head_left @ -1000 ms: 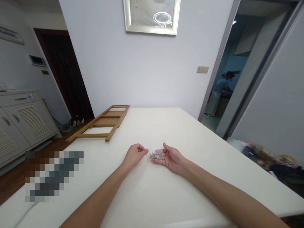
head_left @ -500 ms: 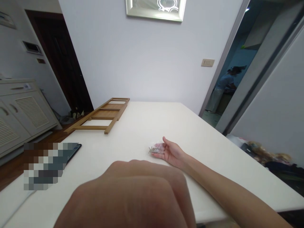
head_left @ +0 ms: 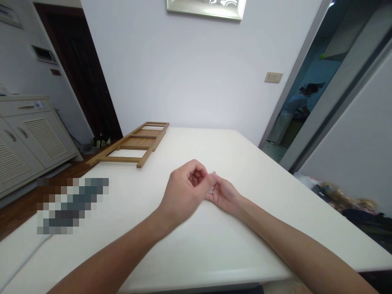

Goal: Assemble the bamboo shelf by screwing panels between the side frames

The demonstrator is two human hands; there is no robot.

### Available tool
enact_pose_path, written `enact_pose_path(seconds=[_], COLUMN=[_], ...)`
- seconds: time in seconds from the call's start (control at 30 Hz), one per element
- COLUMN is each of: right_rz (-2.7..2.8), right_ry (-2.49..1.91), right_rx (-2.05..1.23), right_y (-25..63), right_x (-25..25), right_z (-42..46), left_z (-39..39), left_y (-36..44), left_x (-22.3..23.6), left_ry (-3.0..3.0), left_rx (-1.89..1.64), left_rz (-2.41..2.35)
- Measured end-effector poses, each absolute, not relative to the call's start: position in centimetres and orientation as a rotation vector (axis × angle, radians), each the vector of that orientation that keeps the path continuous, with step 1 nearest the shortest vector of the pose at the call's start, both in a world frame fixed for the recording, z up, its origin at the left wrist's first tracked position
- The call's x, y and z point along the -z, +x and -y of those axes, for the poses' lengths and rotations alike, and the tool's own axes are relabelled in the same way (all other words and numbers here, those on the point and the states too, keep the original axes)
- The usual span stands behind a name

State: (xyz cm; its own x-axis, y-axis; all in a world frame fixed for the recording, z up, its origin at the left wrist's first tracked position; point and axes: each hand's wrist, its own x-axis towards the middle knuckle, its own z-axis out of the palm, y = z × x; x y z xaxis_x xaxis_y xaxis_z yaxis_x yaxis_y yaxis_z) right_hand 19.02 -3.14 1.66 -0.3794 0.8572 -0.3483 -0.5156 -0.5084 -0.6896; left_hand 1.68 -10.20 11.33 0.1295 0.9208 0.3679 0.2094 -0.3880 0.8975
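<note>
My left hand (head_left: 185, 190) is curled over a small clear plastic bag (head_left: 211, 190) of small metal parts, fingers bent toward the thumb. A bit of the shiny metal shows through the gap between its fingers. Palm up on the right, my right hand (head_left: 226, 197) holds the same bag, its fingertips partly hidden behind my left hand. Both hands meet just above the white table (head_left: 196, 253). The exact kind of the metal parts is too small to make out.
A brown wooden frame (head_left: 146, 152) with crossbars lies at the table's far left. A blurred-out device (head_left: 75, 204) with a white cable (head_left: 23, 261) is on the left. Beyond the doorway at right, a person (head_left: 290, 108) bends over something.
My left hand has moved from close to the camera, forward and down to the bag at my right hand. My right hand has stayed nearly in place. The view has shifted slightly.
</note>
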Motion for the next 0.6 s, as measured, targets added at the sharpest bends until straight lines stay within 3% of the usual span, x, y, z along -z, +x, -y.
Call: enact_pose_path(seconds=[0.1,0.2,0.33,0.6], right_rz=[0.603,0.603,0.614,0.615], right_ry=[-0.847,-0.845,-0.836,-0.866], right_rx=[-1.956,-1.968,-1.980,-1.999], right_y=[19.0,19.1,19.2,19.4], right_x=[-1.5,-1.3,-1.4,-1.4], right_z=[3.1,3.1,3.2,3.2], left_z=[4.4,2.0,2.9,3.4], left_y=[0.9,-0.3,-0.6,0.2], left_x=[-6.2,-2.7,-2.1,-1.7], left_ry=[1.544,1.205,1.010,1.009], left_rx=[-1.152,-0.848,-0.680,-0.803], left_rz=[-1.351,-1.253,-0.995,-0.995])
